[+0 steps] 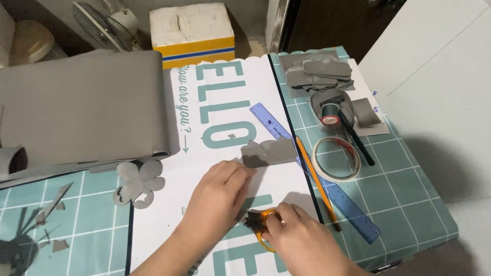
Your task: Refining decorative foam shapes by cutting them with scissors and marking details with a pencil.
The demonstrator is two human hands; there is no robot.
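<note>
My right hand is closed around the orange-handled scissors, low on the white poster sheet with teal lettering. My left hand lies flat on that sheet, fingers together, touching the grey cut foam piece just above the scissors.

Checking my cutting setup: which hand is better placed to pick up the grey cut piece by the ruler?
Left. The left hand lies just below the grey piece, fingers free; the right hand holds orange scissors.
</note>
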